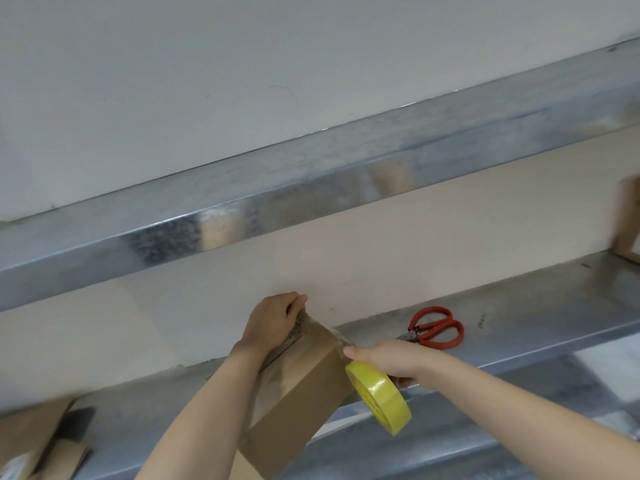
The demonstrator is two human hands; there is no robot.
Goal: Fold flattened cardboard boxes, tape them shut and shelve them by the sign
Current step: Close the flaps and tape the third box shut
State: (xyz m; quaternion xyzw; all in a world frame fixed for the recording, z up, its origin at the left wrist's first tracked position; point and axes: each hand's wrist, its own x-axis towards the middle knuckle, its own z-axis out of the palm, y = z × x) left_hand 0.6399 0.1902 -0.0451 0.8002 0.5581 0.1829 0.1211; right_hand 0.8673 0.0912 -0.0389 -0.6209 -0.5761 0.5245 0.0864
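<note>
Nearest me, at the lower left, flattened cardboard (31, 441) lies on the metal shelf (519, 317). I cannot tell how many sheets are in the pile.

In the centre stands one brown cardboard box (298, 386), already folded into shape. It rests on the shelf with one end towards me and its top seam running away from me.

My right hand (391, 358) comes in from the right and grips one yellow tape roll (379, 398). The roll sits just beside the box's right top edge, and the thumb stretches out to touch that edge. Clear tape seems to run from the roll across the box top, though it is hard to make out.

My left hand (273, 322) is curled over the far end of the box, fingers hooked round the top edge, pinning it down.

I judge the box empty, so light and apt to slide on the smooth metal. Its walls are stiff, but the flaps will give under pressure. The best hold is on the edges and corners, not the middle of the flaps. The tape is sticky and thin, so I would keep it taut.

Just beyond the right hand lies one pair of red-handled scissors (434, 328), apart from the box. At the far right edge sits one more cardboard piece (628, 220), blurred. Behind is a beige panel, then an upper metal ledge (242, 216), then a white wall. No sign is in view.
</note>
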